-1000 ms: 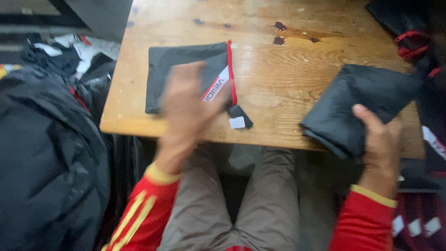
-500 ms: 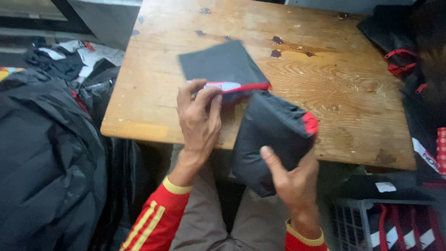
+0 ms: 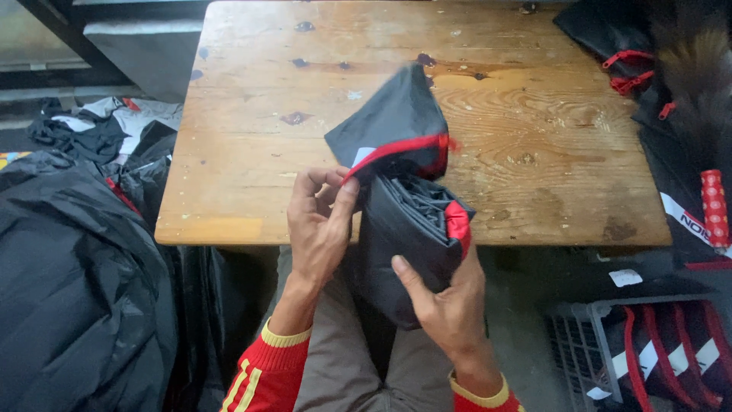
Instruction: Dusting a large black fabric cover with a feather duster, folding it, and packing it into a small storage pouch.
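A small dark grey pouch (image 3: 396, 122) with a red trimmed opening lies lifted off the wooden table (image 3: 244, 160). My left hand (image 3: 320, 225) pinches the red edge of its mouth. My right hand (image 3: 446, 305) grips a folded dark grey garment (image 3: 408, 236) with a red patch, holding it upright at the table's near edge with its top end at the pouch's opening. Both sleeves are red with yellow cuffs.
A large black padded jacket (image 3: 69, 290) and more dark clothes lie piled on the left. Black items with red trim (image 3: 648, 69) sit at the right, and a wire crate (image 3: 602, 343) with red and black gear stands on the floor lower right.
The pouch's mouth has been lifted and opened by my left hand. My right hand has brought the folded garment up against that opening.
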